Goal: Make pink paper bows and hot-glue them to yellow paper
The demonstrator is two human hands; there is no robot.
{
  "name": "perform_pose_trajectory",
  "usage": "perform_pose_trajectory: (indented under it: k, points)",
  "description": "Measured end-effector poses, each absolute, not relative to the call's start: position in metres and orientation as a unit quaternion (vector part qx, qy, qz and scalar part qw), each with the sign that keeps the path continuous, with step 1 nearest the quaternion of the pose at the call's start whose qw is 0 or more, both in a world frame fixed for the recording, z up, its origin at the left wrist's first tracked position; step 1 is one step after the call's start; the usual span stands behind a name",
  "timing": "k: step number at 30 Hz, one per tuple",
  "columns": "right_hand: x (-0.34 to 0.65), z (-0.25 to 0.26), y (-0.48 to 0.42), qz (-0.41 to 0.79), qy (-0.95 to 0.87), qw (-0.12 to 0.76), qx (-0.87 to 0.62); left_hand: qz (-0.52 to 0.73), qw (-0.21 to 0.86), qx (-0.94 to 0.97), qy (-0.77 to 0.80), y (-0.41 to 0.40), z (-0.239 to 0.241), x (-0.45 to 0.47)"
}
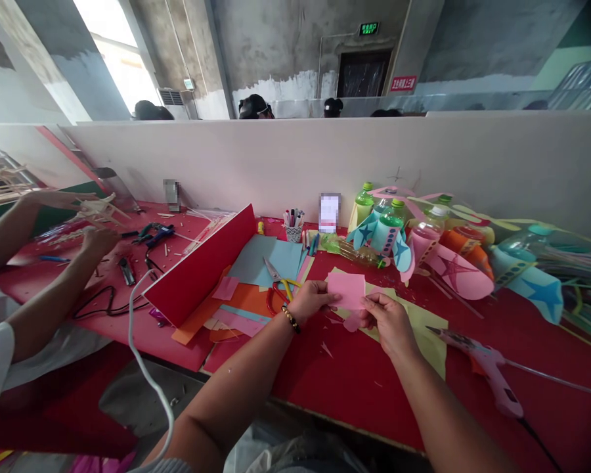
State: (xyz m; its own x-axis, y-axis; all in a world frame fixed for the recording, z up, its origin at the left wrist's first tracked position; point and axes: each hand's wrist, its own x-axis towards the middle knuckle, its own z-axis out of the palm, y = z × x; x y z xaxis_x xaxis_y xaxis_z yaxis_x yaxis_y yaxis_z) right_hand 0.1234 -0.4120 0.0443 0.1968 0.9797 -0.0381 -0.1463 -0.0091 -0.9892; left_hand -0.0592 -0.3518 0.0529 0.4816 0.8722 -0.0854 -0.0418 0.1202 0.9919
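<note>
Between my two hands I hold up a small square of pink paper (346, 290) above the red table. My left hand (311, 299), with a beaded bracelet at the wrist, pinches its left edge. The lower right corner is gripped by the fingers of my right hand (387, 321). Just below the square, a rounded pink paper piece (352, 322) shows near my right fingertips; whether it is held or lies loose I cannot tell. Scissors (274, 276) with red and yellow handles lie left of my left hand. Yellow-green paper (426, 332) lies beneath my right hand.
Blue paper (256, 259) and orange paper lie left by a red divider (211, 266). A pen cup (294, 230) and phone (329, 211) stand behind. Decorated bottles (391, 226) line the back right; a pink glue gun (487, 368) lies right. A co-worker's hands (98, 230) work left.
</note>
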Motion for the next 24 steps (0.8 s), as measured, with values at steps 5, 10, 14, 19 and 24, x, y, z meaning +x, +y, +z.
perform_pose_trajectory:
  k: [5, 10, 14, 19, 24]
  points:
    - [0.126, 0.045, -0.411, 0.471, -0.419, 0.582, -0.513, 0.371, 0.654, 0.541, 0.376, -0.353, 0.054, -0.058]
    - [0.129, 0.043, -0.412, 0.426, -0.452, 0.579, -0.529, 0.445, 0.662, 0.474, 0.372, -0.347, 0.057, -0.064]
    - [0.116, 0.039, -0.419, 0.405, -0.530, 0.515, -0.538, 0.496, 0.660, 0.428, 0.367, -0.352, 0.071, -0.078]
    - [0.074, 0.045, -0.418, 0.361, -0.655, 0.412, -0.520, 0.520, 0.689, 0.374, 0.337, -0.379, 0.088, -0.106]
    - [0.024, 0.054, -0.395, 0.330, -0.713, 0.347, -0.511, 0.534, 0.680, 0.359, 0.352, -0.415, 0.084, -0.130]
